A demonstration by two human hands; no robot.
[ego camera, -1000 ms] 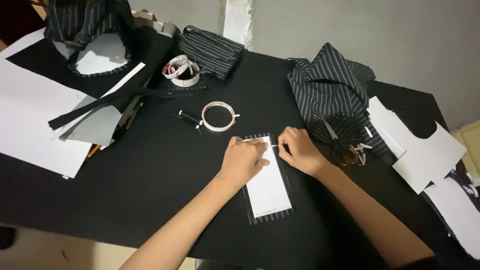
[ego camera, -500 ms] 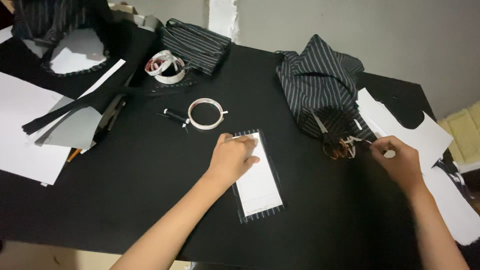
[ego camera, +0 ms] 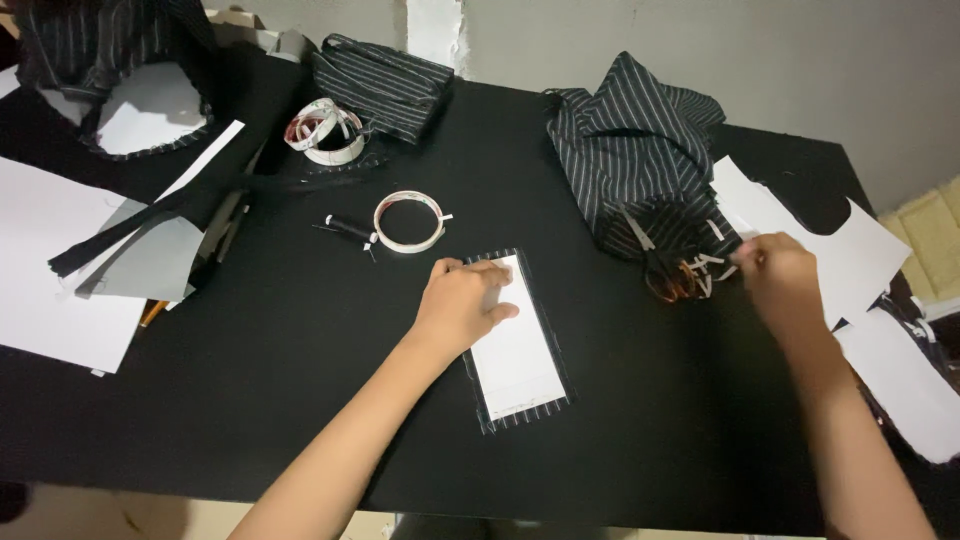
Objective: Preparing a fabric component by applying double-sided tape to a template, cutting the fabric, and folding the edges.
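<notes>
White rectangle on striped fabric, flat, under left hand.

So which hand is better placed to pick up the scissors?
Right. The right hand is already beside the scissors by the striped cloth, while the left hand rests flat on the white rectangle.

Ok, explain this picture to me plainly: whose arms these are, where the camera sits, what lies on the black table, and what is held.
One view only, from a camera worn on a person's head, looking down at their own bare hands. The left hand presses flat on a white paper rectangle laid over striped fabric. The right hand pinches small white strips beside scissors. On the black table also lie a tape roll, bundled striped cloth and white paper sheets.
</notes>
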